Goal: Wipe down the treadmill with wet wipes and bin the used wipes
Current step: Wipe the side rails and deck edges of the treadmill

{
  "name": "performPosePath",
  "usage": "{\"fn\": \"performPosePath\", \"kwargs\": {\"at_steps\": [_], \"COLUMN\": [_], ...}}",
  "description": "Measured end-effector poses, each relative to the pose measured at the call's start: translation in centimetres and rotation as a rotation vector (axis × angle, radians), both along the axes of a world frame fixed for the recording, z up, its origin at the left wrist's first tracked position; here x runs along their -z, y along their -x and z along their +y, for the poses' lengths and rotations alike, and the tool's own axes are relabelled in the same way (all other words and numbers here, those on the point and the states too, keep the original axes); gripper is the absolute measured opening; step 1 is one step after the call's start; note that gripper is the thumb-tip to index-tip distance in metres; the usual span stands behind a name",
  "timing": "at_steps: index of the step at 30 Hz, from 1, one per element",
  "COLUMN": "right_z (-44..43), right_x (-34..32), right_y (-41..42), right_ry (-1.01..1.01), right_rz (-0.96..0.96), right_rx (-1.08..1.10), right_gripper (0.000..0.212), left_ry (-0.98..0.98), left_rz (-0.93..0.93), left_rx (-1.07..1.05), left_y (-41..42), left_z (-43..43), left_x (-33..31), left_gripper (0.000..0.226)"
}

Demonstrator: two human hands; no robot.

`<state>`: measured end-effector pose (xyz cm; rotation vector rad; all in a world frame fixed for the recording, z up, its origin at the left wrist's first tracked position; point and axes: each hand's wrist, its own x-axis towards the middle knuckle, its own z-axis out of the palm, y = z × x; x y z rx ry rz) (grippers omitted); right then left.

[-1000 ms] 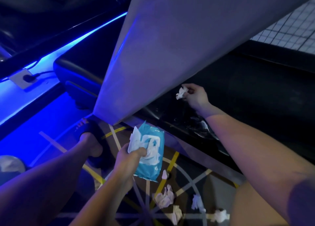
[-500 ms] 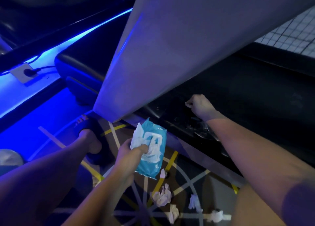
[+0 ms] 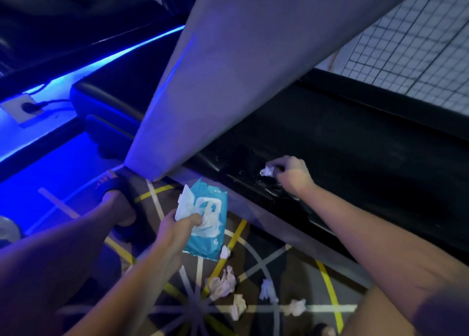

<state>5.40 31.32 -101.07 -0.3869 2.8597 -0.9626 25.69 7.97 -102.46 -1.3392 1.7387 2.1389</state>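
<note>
Since 0.5 s ago the crumpled wipe [image 3: 267,170] has come back into sight; it was then hidden inside the fist. The right hand [image 3: 291,173] has its fingers curled round it, pinching it at the fingertips and pressing it on the black side rail of the treadmill [image 3: 368,163]. The wipe sits at 9 o'clock of that hand, and a wet sheen shows on the rail just at 6 o'clock of it.

At 8 o'clock of the right hand, well apart, the left hand [image 3: 177,224] grips a blue pack of wet wipes [image 3: 210,224], thumb across its front, with 1 white sheet [image 3: 185,203] sticking out at 11 o'clock. The pack hangs above the floor [image 3: 291,267], which bears yellow and grey lines.

At 6 o'clock of the pack, 5 used wipes [image 3: 222,283] lie scattered on the floor. A grey upright post [image 3: 241,69] rises toward 12 o'clock. At 9 o'clock of the pack stands a foot in a black sandal [image 3: 119,191].
</note>
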Motion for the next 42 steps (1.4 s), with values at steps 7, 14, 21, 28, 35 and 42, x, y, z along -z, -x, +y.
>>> {"fn": "performPosePath", "kwargs": {"at_steps": [7,14,21,28,35,42], "right_z": [-3.9,-1.5,1.6,2.6,0.3,0.5], "right_x": [0.7,0.1,-6.1,-8.2,-1.0,1.6], "right_y": [-2.5,-2.5,-4.8,-8.6,-7.5,-5.6], "right_ry": [-0.293,-0.484,-0.131,-0.194,-0.193,-0.197], "right_rz": [0.139,0.089,0.185,0.103,0.246,0.226], "right_rx": [-0.398,-0.364,-0.041,-0.025,-0.154,-0.180], "right_gripper": [0.023,0.044,0.013,0.006,0.009,0.015], "left_ry": [-0.031,-0.068,-0.136,-0.167,-0.091,-0.123], "left_rz": [0.016,0.040,0.100,0.116,0.093,0.066], "left_rx": [-0.045,-0.032,-0.072,-0.063,-0.031,-0.053], "left_y": [-0.9,-1.1,-1.5,-1.6,-1.9,-0.8], "left_z": [0.3,0.9,2.2,3.3,2.7,3.3], "left_x": [-0.6,-1.3,-2.4,-3.3,-2.6,-2.7], "left_gripper": [0.048,0.044,0.038,0.034,0.034,0.034]}}
